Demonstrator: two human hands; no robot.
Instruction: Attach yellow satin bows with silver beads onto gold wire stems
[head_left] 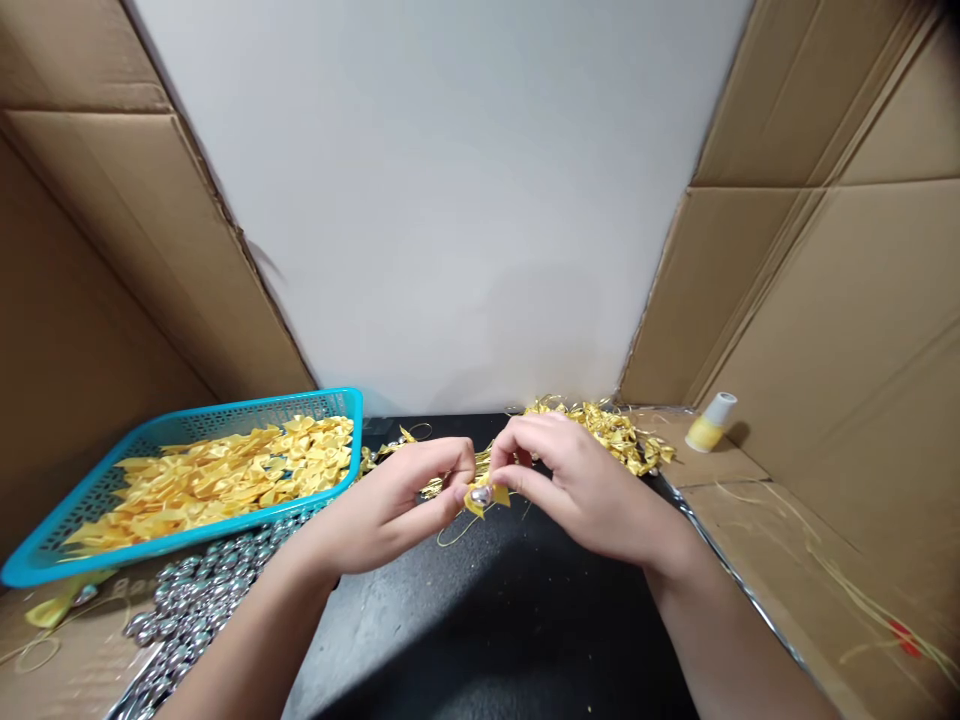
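Observation:
My left hand (pixel 397 500) and my right hand (pixel 577 480) meet over the black table top (pixel 480 620). Between their fingertips they pinch a small yellow ribbon bow with a silver bell (pixel 481 495) on it. A thin gold cord (pixel 457 535) hangs from the piece down to the table. Both hands have their fingers closed on it. Just behind the hands lies a heap of finished gold bows and cords (pixel 607 430).
A turquoise plastic tray (pixel 187 420) full of yellow ribbon bows (pixel 225 475) sits at the left. Silver bells (pixel 195 600) are piled below it. A small yellow bottle with a white cap (pixel 711 422) stands at the right. Cardboard walls enclose both sides.

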